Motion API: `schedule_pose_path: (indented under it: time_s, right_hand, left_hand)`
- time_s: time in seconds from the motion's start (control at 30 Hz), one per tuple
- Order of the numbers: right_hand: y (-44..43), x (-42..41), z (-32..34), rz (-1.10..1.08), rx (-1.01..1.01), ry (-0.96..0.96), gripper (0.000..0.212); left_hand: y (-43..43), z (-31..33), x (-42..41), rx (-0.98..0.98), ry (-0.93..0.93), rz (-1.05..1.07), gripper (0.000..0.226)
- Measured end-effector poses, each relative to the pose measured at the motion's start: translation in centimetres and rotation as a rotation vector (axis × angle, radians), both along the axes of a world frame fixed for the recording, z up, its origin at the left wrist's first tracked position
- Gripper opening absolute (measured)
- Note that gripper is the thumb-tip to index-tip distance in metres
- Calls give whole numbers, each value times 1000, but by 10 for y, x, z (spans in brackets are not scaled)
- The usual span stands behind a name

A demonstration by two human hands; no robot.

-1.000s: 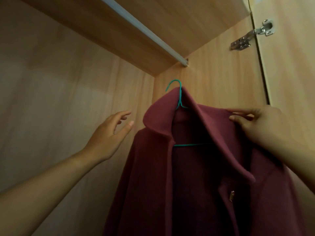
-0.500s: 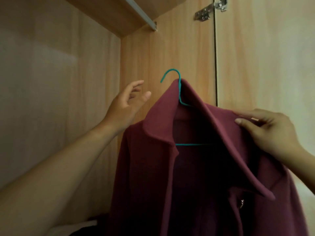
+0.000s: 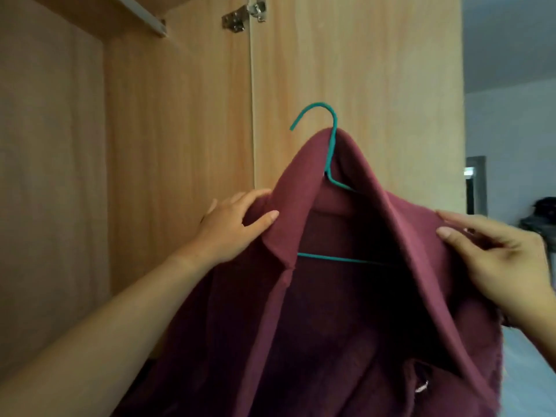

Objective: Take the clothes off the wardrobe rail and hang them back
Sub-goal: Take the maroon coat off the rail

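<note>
While the maroon coat [image 3: 346,311] is off the rail and held up in front of the open wardrobe door [image 3: 355,70], it sits on a teal wire hanger [image 3: 329,152] whose hook stands free above the collar. The left hand [image 3: 231,227] is closed on the left side of the collar, thumb over the fold and fingers behind. The right hand [image 3: 499,263] pinches the right shoulder cloth between thumb and fingers. The rail [image 3: 141,13] is seen at the far upper left, well apart from the hook.

The step in hand is judged to be carrying the coat back to the rail. It would be done well if the weight were supported under both shoulders, so that the cloth is not dragged off the thin wire. The hook's open side points left; it should be lifted above the rail and lowered over it, not pushed sideways. Since the hanger itself is held by neither hand, tilting may let it slip inside the collar.
</note>
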State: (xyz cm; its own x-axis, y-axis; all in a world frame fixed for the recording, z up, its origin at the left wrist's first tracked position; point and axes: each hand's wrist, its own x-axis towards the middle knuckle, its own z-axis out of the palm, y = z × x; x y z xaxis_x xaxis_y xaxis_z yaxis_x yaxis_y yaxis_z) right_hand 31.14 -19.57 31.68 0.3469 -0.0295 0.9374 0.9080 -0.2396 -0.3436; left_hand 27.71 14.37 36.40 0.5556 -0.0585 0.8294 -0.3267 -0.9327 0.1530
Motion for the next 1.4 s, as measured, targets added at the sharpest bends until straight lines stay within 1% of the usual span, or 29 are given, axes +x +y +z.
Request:
schedule_pose_path:
  time_s: [0.03, 0.1, 0.2, 0.27, 0.37, 0.47, 0.57, 0.63, 0.7, 0.77, 0.83, 0.9, 1.0, 1.1, 1.23, 1.4]
  right_hand:
    - [-26, -5, -1, -21, 2, -2, 50]
    - [-80, -13, -7, -56, -12, 7, 54]
    - [-163, -22, -22, -88, -46, 41, 55]
    - [-217, -26, -40, -112, -55, 89, 50]
    - [-293, -34, -80, -165, -89, 190, 38]
    - [-365, -52, -126, -238, -127, 309, 35]
    - [-429, -76, -163, -320, -140, 397, 37]
    - [-462, -94, -178, -385, -164, 434, 29]
    - [-492, -110, -192, -465, -158, 457, 26]
    - [-522, -123, -208, -563, -124, 448, 29]
    - [-554, -135, -224, -642, -74, 456, 27]
    - [-585, -146, -234, -734, -40, 456, 23]
    - [-624, -155, -240, -848, -25, 454, 19]
    - [-664, -152, -244, -927, -43, 443, 17]
    - [-725, -124, -254, -993, -72, 480, 16]
    - [-794, -63, -275, -996, -32, 610, 19]
  left_hand:
    - [-28, 0, 0, 34, -23, 13, 66]
    - [-88, -6, -1, 27, -69, -16, 61]
    - [-177, -27, -1, -36, -146, -54, 53]
    - [-231, -47, 1, -104, -159, -72, 53]
    - [-305, -82, 8, -223, -64, -130, 53]
    - [-376, -125, 15, -316, 61, -234, 48]
    - [-442, -172, 23, -385, 189, -330, 46]
    - [-484, -200, 32, -408, 268, -397, 47]
    - [-527, -222, 37, -407, 350, -457, 47]
    - [-570, -238, 39, -378, 419, -510, 47]
    - [-613, -248, 37, -348, 477, -567, 41]
    - [-654, -254, 37, -330, 509, -620, 34]
    - [-711, -264, 47, -296, 531, -710, 35]
    - [-765, -278, 72, -257, 550, -781, 38]
    - [-832, -301, 111, -286, 602, -827, 33]
    - [-902, -338, 173, -282, 716, -827, 28]
